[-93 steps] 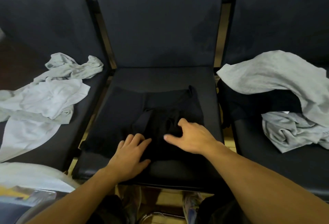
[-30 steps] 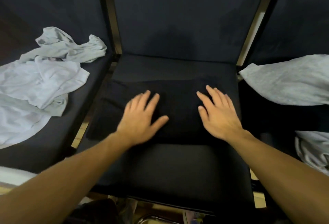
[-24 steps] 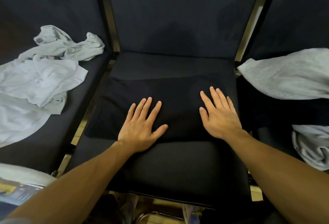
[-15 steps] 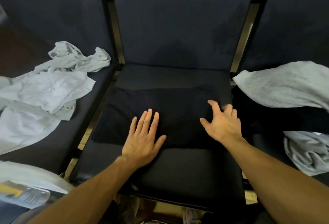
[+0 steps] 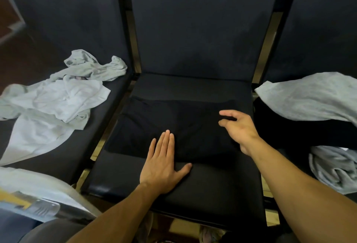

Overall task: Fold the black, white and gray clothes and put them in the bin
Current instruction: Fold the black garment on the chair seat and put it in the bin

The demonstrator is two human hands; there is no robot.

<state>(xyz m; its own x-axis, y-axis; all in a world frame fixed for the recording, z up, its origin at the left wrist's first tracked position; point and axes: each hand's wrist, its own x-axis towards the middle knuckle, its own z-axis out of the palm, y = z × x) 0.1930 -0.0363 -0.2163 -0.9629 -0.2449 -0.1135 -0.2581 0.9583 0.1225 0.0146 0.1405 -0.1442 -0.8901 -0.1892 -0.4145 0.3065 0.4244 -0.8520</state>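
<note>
Lifted from the cloth moments earlier, the right hand [image 5: 239,128] hovered over the right end of the black garment [image 5: 173,124], its fingers loosely curled and holding nothing. Both palms had lain flat on the fabric a second before, so the smoothing looked finished and the next fold or the lift seemed near.

On the left chair [image 5: 81,157] lay a loose heap of white and gray clothes [image 5: 56,103], not yet folded. On the middle chair [image 5: 193,188] the left hand [image 5: 164,161] pressed flat, fingers straight, on the near edge of the folded black garment. On the right chair more gray clothes [image 5: 309,97] lay over dark cloth.

No bin could be plainly made out; a pale, blurred object [image 5: 34,194] showed at near left, its contents unseen.
</note>
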